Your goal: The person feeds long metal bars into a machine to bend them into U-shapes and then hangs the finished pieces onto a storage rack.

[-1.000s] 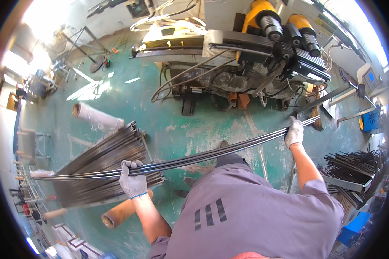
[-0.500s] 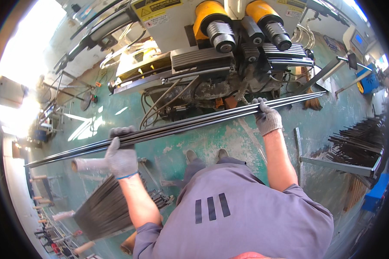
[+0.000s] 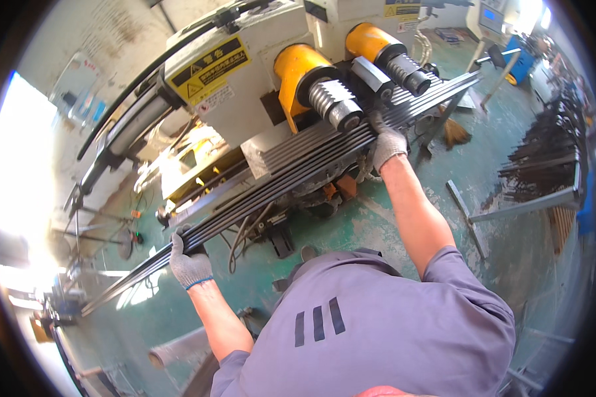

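Observation:
Several long thin dark metal rods (image 3: 265, 192) lie side by side in a bundle that slants from lower left to upper right. My left hand (image 3: 191, 266), in a pale knitted glove, is closed around the bundle's left part, its thumb on the near side. Towards the right end, my gloved right hand (image 3: 389, 147) grips the same rods just below the machine's ridged shafts; its fingertips are partly hidden. The bundle's right part is against or just over the machine's grooved bed (image 3: 298, 147); contact there is hard to make out. Two yellow housings (image 3: 304, 69) with ridged metal shafts (image 3: 338, 109) stand above it.
A broom head (image 3: 455, 132) and a stack of dark rods (image 3: 543, 155) in a metal rack (image 3: 523, 205) are at the right. Loose hoses (image 3: 242, 241) hang under the machine. A wrapped roll (image 3: 179, 349) lies low at the left, and a control screen (image 3: 490, 16) stands far right.
Both hands have carried the rods forward from in front of my body to the machine's bed. The bundle slants more steeply now, and my view has turned and moved closer to the machine.

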A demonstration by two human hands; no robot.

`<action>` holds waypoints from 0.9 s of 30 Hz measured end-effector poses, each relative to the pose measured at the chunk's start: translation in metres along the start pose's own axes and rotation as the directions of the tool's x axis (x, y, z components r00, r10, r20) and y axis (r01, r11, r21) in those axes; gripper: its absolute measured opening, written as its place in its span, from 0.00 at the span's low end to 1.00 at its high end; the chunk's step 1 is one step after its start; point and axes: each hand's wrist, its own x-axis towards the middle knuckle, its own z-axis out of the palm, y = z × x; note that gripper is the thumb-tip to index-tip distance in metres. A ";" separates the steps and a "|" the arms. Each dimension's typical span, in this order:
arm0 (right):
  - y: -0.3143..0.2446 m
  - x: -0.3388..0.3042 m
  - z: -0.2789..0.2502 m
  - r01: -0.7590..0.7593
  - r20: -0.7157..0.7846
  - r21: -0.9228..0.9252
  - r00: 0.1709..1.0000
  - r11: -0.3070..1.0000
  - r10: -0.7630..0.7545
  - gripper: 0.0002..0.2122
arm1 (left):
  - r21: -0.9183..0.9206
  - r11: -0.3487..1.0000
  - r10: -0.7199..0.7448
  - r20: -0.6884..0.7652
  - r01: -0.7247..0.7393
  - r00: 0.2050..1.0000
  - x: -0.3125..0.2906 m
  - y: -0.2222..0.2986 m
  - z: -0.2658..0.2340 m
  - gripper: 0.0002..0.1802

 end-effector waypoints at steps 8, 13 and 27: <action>0.064 0.063 -0.007 0.551 0.399 -0.803 0.779 0.227 -0.484 0.09 | 0.008 0.978 -0.211 0.073 0.211 0.975 0.074 -0.076 0.029 0.16; 0.056 0.045 0.013 0.362 0.643 -0.437 0.766 -0.823 -0.004 0.12 | -0.053 0.924 -0.377 0.026 0.378 0.926 0.055 -0.109 0.059 0.17; 0.093 0.104 -0.021 0.496 0.554 -0.830 0.782 -0.255 -0.284 0.09 | 0.009 0.993 -0.115 -0.010 0.115 0.993 0.098 -0.073 0.011 0.14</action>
